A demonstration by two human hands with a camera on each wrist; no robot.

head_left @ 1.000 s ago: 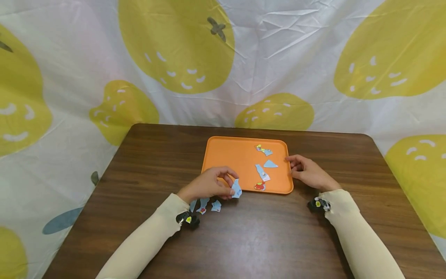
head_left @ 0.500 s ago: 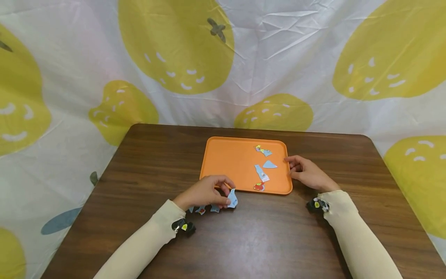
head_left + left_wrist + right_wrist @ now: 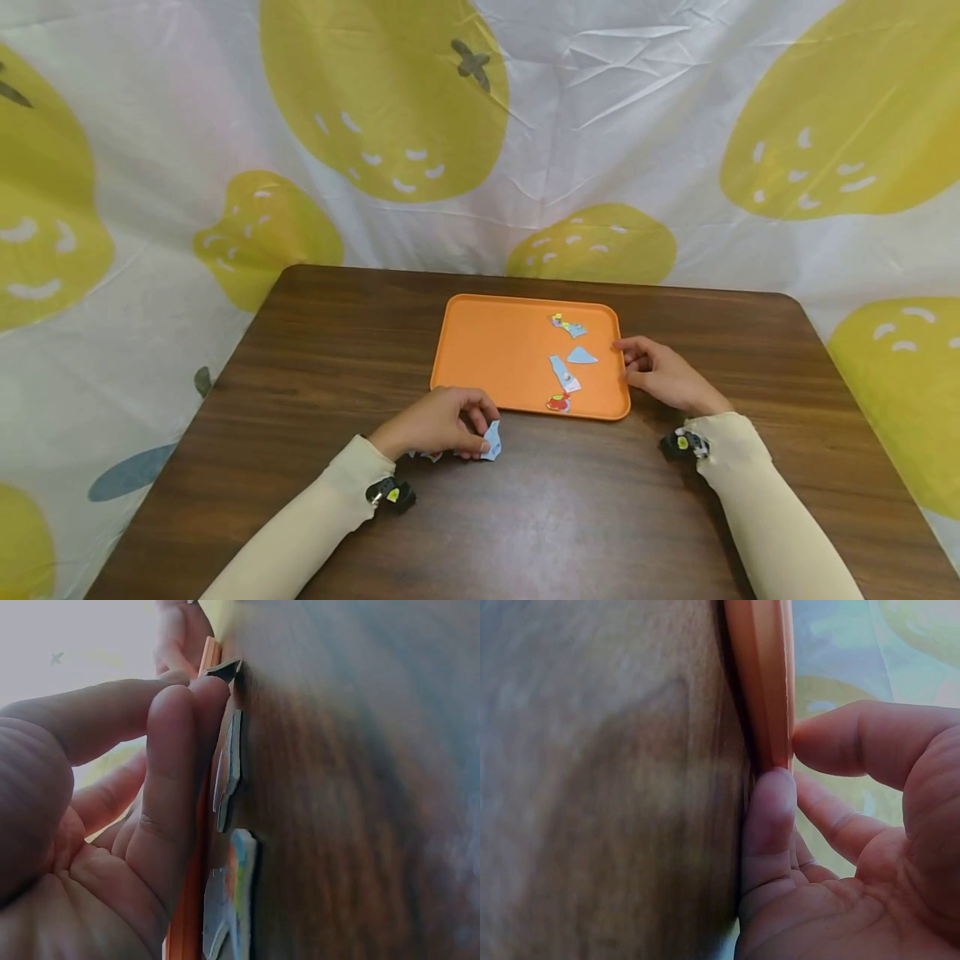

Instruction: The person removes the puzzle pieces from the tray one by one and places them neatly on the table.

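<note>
My left hand (image 3: 438,422) pinches a light blue cardboard puzzle piece (image 3: 492,442) between thumb and fingers, low over the table in front of the tray's near edge. In the left wrist view, that piece (image 3: 227,670) shows only a dark edge at the fingertips. Beside the hand lie more flat, thick-edged pieces (image 3: 232,769), mostly hidden behind it in the head view. At the right end of the orange tray (image 3: 487,350), my right hand (image 3: 669,375) holds the rim (image 3: 769,690), its fingertips against it from two sides.
Several pieces lie along the tray's right side: a yellow and blue one (image 3: 567,325), a blue triangle (image 3: 581,356), a long blue one (image 3: 564,374) and a red one (image 3: 558,402). A brown wooden table (image 3: 570,517) bears everything; a fruit-print cloth (image 3: 420,233) hangs behind.
My left hand has moved toward the near side and slightly left, bringing its blue piece from the tray's edge down close to the table. The right hand has stayed at the tray.
</note>
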